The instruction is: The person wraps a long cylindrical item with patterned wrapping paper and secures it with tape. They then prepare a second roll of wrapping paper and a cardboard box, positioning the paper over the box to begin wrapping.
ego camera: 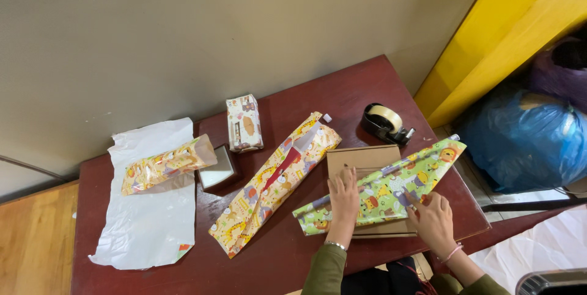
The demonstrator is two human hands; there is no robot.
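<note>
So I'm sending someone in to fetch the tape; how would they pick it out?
On the dark red table, look toward the far right corner, by the yellow wall panel. The tape dispenser sits just beyond the brown cardboard box. It is the only black thing there, holding a clear tape roll, unlike the patterned wrapping paper around it.

On my feed I see two bare hands and forearms coming up from the bottom edge. Both arms wear olive-green long sleeves, pushed back a little from the wrists. The left hand (343,199) has a thin silver bangle at the wrist, just above the cuff. The right hand (435,219) carries a slim pink band or cord round its wrist. The fingernails look short; I cannot make out any polish or rings from here.
</note>
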